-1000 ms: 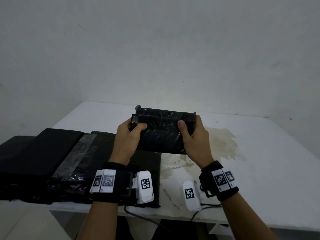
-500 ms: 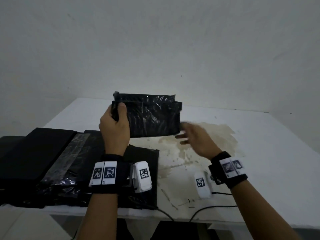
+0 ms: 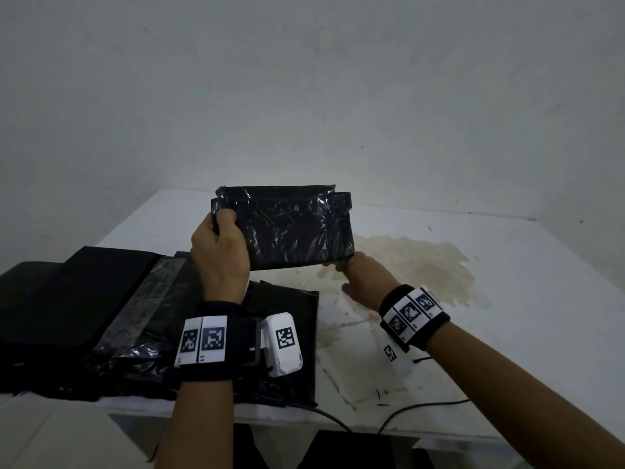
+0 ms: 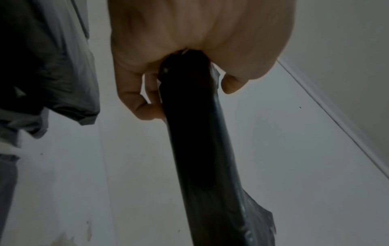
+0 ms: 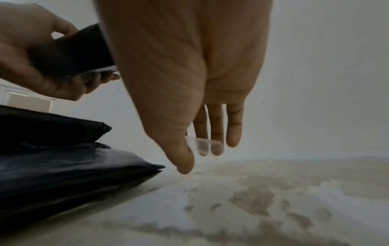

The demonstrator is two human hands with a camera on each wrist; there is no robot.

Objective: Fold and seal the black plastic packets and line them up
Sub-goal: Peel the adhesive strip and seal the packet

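Note:
A folded black plastic packet (image 3: 291, 231) is held upright in the air above the white table (image 3: 524, 299). My left hand (image 3: 223, 223) grips its left end, thumb on the near face and fingers behind. Seen from the left wrist, the packet (image 4: 195, 141) runs edge-on away from the left hand (image 4: 189, 98). My right hand (image 3: 345, 269) is lower, just under the packet's lower right corner, and holds nothing. In the right wrist view, the right hand (image 5: 202, 158) has straight fingers and a small clear strip (image 5: 200, 144) lying across the fingertips.
A pile of flat black packets (image 3: 101, 316) covers the table's left side, and its edge (image 5: 73, 174) lies left of my right hand. A brown stain (image 3: 416, 265) marks the middle of the table. The wall rises close behind. Cables (image 3: 422, 407) hang off the front edge.
My right hand let go of the packet's right end and dropped toward the table. My left hand raised the packet and carried it slightly left.

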